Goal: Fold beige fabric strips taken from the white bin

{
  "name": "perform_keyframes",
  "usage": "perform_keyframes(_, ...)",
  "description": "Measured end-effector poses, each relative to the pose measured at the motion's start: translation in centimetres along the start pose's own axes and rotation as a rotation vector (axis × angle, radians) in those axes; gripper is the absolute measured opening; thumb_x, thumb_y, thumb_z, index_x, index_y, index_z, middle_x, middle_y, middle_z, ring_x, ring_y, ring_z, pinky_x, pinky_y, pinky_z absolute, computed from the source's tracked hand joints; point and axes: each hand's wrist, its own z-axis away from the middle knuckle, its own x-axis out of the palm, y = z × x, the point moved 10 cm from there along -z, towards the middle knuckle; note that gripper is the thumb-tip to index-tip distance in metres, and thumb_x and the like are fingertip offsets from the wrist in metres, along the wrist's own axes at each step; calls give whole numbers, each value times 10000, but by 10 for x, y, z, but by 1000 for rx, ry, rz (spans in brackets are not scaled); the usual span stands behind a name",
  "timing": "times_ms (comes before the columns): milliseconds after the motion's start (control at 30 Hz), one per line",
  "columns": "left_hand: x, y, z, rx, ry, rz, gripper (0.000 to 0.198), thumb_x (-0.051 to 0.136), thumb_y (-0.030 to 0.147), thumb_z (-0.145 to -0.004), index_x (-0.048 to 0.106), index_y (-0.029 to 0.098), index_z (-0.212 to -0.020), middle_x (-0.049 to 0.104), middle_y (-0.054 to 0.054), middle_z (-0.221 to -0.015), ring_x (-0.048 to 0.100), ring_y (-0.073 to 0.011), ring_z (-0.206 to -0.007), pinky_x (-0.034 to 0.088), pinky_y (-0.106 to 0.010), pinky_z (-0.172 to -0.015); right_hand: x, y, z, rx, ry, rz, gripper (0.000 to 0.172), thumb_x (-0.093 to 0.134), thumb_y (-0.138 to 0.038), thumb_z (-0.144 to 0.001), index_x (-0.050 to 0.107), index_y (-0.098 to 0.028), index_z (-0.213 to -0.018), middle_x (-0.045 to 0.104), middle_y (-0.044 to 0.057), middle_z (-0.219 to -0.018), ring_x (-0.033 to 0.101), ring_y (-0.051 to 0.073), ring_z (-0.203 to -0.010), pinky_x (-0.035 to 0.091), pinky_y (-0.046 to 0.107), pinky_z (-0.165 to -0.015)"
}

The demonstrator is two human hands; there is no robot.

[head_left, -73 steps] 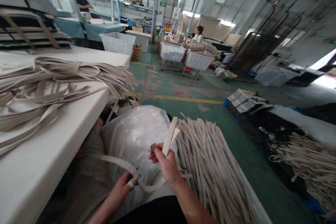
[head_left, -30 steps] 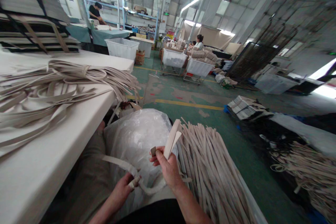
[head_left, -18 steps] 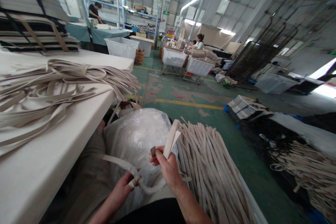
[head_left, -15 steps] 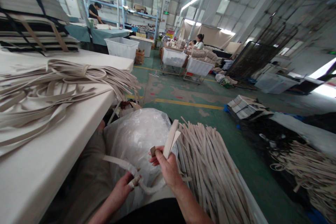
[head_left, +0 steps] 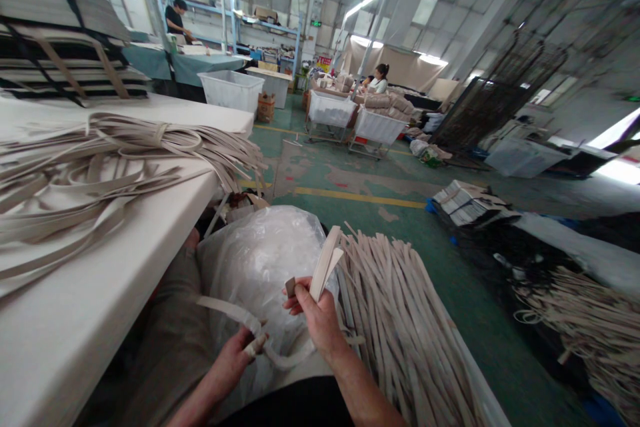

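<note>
The right hand [head_left: 320, 323] is clenched on a bundle of beige strips [head_left: 325, 263] that stands up out of its grip. The left hand [head_left: 235, 360] pinches a loose strip [head_left: 225, 310] that loops across towards the right grip. Just beyond both grips lies a plastic bag [head_left: 260, 253], with a strip pile [head_left: 400, 320] right of the right grip and the desk [head_left: 75, 320] left of the left one.

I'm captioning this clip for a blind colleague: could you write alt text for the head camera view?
A seated person's right hand grips a few beige strips upright while the left hand pinches a limp strip over a clear plastic bag. A pile of strips lies to the right; more cover a white table at left.
</note>
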Motion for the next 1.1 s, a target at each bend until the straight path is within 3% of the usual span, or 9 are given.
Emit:
perform_keyframes(433,1,-1,1,-30,-3,21,698,728,677,-613,702,163,-1087,683,-53,-775,595,-238,-774,480,-331,-711,-2,1,-2,14,24,-8,507,673,-623,-766,660,-131,-889,721,93,-813,691,178,-643,509,238,-532)
perform_keyframes(600,-1,-4,-1,-35,16,41,687,745,660,-603,702,171,-1084,677,-48,-745,608,-262,-808,488,-347,-717,-3,3,-2,12,38,-8,506,676,-625,-762,661,-134,-882,717,84,-785,688,179,-634,508,239,-518)
perform_keyframes(1100,-1,-7,-2,-44,7,19,790,691,770,-565,696,161,-1069,690,-74,-840,578,-221,-727,484,-333,-685,0,6,-3,0,7,-7,468,660,-598,-796,665,-139,-886,708,72,-763,681,168,-634,503,227,-526)
